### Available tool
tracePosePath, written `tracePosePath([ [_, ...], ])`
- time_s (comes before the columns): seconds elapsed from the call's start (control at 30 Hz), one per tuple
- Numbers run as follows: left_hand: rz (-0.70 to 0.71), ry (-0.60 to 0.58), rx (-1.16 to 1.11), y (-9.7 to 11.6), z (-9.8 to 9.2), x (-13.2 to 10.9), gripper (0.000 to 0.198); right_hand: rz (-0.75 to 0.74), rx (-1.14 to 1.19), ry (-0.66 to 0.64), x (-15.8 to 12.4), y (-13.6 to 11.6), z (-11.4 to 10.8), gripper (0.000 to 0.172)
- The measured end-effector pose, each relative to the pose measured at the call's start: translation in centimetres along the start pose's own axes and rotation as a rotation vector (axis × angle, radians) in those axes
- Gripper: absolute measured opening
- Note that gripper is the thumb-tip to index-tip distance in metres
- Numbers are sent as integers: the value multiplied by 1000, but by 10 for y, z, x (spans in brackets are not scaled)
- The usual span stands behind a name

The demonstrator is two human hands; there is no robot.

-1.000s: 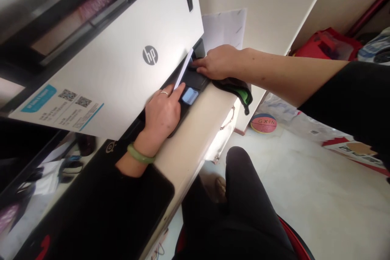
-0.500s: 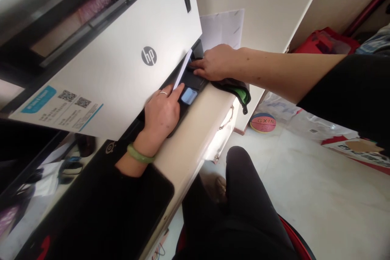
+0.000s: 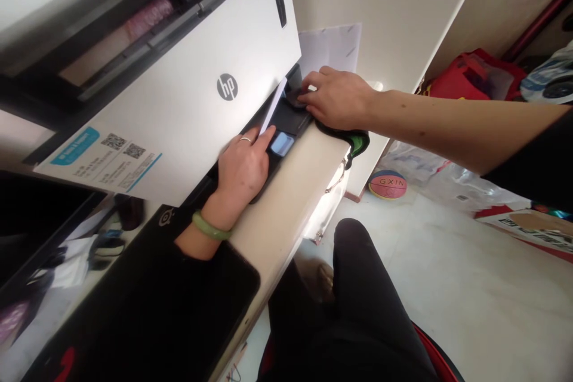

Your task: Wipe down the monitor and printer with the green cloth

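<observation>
White card (image 3: 273,106), light and flimsy, seems pinched at its lower edge by my left hand (image 3: 242,176); my open right hand (image 3: 335,98) rests on the black printer panel (image 3: 290,119).

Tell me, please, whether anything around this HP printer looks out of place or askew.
A narrow white paper slip sticks up at a slant between the HP printer's white panel and its dark control panel, against the left hand's fingers. It looks odd because it sits in no visible tray.
</observation>
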State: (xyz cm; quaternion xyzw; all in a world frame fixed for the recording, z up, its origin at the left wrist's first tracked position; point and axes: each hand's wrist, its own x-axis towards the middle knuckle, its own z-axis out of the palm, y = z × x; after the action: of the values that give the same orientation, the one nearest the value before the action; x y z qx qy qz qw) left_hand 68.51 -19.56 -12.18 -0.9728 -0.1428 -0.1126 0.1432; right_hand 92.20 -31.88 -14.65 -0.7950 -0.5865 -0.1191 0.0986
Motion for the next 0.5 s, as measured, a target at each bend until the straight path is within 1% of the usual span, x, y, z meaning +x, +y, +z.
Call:
tracePosePath([
  [0.1,-1,4,-11,0,0,0,62,-34,33,18,4,-7,6,63],
  [0.2,-1,10,-17,0,0,-1,62,-19,52,5,9,-14,11,65],
  [0.37,8,28,-19,-1,1,-1,63,79,51,32,11,-21,15,64],
  [0.5,16,46,-24,-3,3,-1,64,181,58,-32,20,-24,15,69],
])
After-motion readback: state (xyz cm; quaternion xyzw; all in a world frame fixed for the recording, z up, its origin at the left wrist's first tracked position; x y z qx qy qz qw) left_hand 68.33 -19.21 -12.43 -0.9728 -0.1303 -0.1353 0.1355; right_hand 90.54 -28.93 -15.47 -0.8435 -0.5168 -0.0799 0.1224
